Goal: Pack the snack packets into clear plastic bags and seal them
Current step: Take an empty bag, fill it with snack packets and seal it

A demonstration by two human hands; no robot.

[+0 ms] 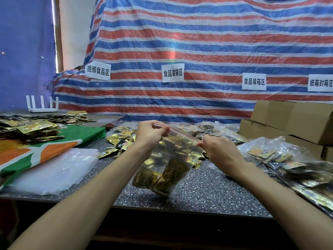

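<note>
Tarpaulin striped in red, white and blue [198, 42] fills the whole back of the room, with white paper labels [172, 73] printed in black characters stuck across it. Below it runs the dark speckled stone tabletop [207, 192]. Plain brown cardboard boxes [297, 120] are stacked at the far right. A green, orange and white cloth [54, 147] covers the left end. A flat stack of empty clear plastic bags [54, 170] lies partly on its near edge. Beyond the cloth sits a wide heap of gold-and-black snack packets [30, 129]. On the right, just in front of the boxes, clear bags already filled with packets [288, 165] are piled up. More loose packets [119, 141] are scattered behind the hands, mid-table. A small white router with upright antennas [42, 105] stands in the far left corner.

Both bare forearms reach forward from the near edge, and nothing stands in their way. Between them hangs a clear plastic zip bag stuffed with gold packets [167, 166]. It is held up in front of the person, and I cannot tell whether its lower corner touches the tabletop. The left grip [149, 136] is curled, thumb and fingers pinching the far left end of the bag's red zip strip [182, 133]. The right grip [219, 150], back of the hand up, pinches the strip's nearer right end. Whether the strip is pressed closed I cannot tell.
</note>
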